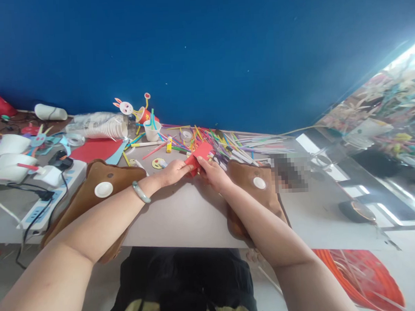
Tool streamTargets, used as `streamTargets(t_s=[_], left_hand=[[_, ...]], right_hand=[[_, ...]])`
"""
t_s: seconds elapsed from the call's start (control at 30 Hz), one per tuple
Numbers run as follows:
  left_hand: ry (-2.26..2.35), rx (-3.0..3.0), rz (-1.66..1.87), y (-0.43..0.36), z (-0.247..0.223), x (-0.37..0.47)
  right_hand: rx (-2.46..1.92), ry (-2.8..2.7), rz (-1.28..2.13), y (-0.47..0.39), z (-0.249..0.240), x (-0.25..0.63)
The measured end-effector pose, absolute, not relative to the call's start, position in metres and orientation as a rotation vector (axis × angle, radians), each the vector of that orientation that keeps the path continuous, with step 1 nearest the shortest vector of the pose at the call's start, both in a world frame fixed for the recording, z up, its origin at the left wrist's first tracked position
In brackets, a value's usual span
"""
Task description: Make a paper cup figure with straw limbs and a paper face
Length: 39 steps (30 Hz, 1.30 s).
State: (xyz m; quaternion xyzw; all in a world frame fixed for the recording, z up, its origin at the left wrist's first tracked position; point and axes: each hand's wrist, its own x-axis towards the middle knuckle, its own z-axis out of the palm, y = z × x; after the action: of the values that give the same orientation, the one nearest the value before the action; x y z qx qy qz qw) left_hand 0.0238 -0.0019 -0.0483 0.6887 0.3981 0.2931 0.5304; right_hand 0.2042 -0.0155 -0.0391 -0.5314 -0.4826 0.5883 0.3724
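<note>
Between my two hands is a piece of red paper [204,150], raised a little over the grey table. My left hand [174,172] pinches its left side, and my right hand [213,174] grips it from the right with the thumb on top. The paper looks folded or layered, but the fingers hide its lower part. Just left of it lies a yellow smiling-face cutout [157,163]. A yellow glue stick [169,144] stands behind my left hand. Behind the paper spreads a pile of coloured pipe cleaners [223,138] mixed with marker pens.
Brown cushions [72,205] [251,204] lie under both forearms. A power strip [54,194] with plugs and cords is at the left. Stacked paper cups [106,129], a red sheet [95,150] and a rabbit-face decoration [125,107] sit toward the blue wall. A red basket [367,277] is below right.
</note>
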Motion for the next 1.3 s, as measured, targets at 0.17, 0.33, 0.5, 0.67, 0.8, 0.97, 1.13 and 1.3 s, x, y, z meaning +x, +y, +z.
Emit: streamTargets(t_s=[0.17, 0.33, 0.5, 0.67, 0.8, 0.97, 1.13, 1.3], left_hand=[[0.951, 1.648, 0.693, -0.003, -0.047, 0.025], [1.010, 1.498, 0.784, -0.003, -0.044, 0.025], [1.010, 1.412, 1.015, 0.002, -0.044, 0.022], [0.964, 1.377, 1.131, 0.006, -0.047, 0.023], [1.066, 1.484, 1.263, 0.006, -0.049, 0.021], [1.181, 1.571, 1.402, 0.013, -0.054, 0.016], [1.200, 1.690, 1.564, 0.015, -0.055, 0.014], [1.050, 1.862, 1.636, 0.010, -0.054, 0.015]], right_hand=[[-1.327, -1.238, 1.489, -0.015, -0.039, 0.205], [-1.265, -1.240, 1.474, -0.014, -0.040, 0.205], [-1.239, -1.268, 1.444, -0.013, -0.042, 0.205], [-1.264, -1.318, 1.437, -0.013, -0.042, 0.203], [-1.236, -1.413, 1.566, -0.018, -0.037, 0.207], [-0.944, -1.761, 1.705, -0.024, -0.025, 0.216], [-1.005, -1.176, 1.178, -0.019, -0.022, 0.217], [-1.194, -0.957, 1.372, -0.007, -0.027, 0.220]])
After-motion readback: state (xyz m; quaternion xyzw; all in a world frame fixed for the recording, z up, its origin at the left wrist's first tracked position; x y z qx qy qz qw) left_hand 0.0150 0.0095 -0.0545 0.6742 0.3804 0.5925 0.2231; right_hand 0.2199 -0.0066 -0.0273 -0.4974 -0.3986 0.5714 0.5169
